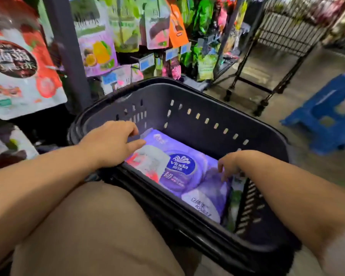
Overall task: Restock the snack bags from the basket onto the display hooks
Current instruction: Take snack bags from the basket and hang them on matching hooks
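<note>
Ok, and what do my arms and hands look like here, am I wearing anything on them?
The left forearm and right forearm are bare. No gloves, watch, bracelet or rings show on the left hand or the right hand. A pale patch at the bottom right corner, beside the right arm, may be a short sleeve, but it is too blurred to be sure.

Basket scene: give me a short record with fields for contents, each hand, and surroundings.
container: dark plastic basket
contents: purple tissue pack; white and red snack bag at its left; green bag along the right wall
left hand: open, fingers reaching over the white and red snack bag
right hand: fingers pointing down at the pack's right edge; grip unclear
display: hanging snack bags behind the basket
floor: blue stool, right
</note>
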A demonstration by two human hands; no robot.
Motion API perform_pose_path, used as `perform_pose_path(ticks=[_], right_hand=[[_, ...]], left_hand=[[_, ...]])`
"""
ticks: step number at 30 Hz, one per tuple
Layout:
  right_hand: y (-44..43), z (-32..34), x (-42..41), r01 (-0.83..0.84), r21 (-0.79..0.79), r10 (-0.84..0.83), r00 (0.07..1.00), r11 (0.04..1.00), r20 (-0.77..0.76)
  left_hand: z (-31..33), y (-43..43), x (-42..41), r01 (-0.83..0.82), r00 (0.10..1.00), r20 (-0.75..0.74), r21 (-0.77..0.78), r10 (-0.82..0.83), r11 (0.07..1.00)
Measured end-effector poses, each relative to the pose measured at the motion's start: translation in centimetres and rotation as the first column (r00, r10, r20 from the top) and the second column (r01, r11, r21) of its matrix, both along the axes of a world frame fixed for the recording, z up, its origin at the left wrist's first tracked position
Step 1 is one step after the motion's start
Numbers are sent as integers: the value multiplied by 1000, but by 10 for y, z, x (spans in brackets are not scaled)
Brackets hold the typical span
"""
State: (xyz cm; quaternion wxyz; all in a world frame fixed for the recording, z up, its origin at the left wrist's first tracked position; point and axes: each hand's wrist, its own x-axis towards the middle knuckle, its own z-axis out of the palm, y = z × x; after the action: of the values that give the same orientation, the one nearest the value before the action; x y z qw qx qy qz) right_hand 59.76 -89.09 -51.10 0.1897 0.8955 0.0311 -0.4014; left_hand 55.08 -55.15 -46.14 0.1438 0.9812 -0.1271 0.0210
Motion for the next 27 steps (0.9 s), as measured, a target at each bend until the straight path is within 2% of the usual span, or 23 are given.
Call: perform_pose_path(ticks=[3,6,8,10,13,15,18,21,24,27], right_hand=[[-3,5,6,12,-94,-5,997,996,76],[-3,0,9,57,-176,-51,998,983,34],[-4,-6,7,12,-230,-8,1000,973,18],[1,-4,2,-6,-233,5,1000,972,-6],[8,9,2,26,-196,-17,999,980,48],[7,17,7,54,-89,-45,993,995,105],[0,28,17,136,253,-204,941,958,269],[0,35,20,127,499,-331,879,857,344],[5,38,19,110,645,-423,834,756,354],[13,41,18,99,827,-543,796,553,268]], left_hand=[[-4,1,2,-27,999,-20,49,28,998],[-6,4,3,-31,999,-29,65,33,997],[-7,5,3,-41,998,-35,62,44,997],[-7,6,3,-39,998,-44,52,41,998],[-4,4,1,-29,998,-60,48,32,998],[-2,3,0,-28,997,-65,42,31,999],[-1,4,-1,-28,996,-81,39,31,999],[-2,4,-2,-24,995,-92,41,28,999],[-2,4,-3,-21,996,-91,43,25,999],[-1,4,-5,-22,995,-92,38,25,999]])
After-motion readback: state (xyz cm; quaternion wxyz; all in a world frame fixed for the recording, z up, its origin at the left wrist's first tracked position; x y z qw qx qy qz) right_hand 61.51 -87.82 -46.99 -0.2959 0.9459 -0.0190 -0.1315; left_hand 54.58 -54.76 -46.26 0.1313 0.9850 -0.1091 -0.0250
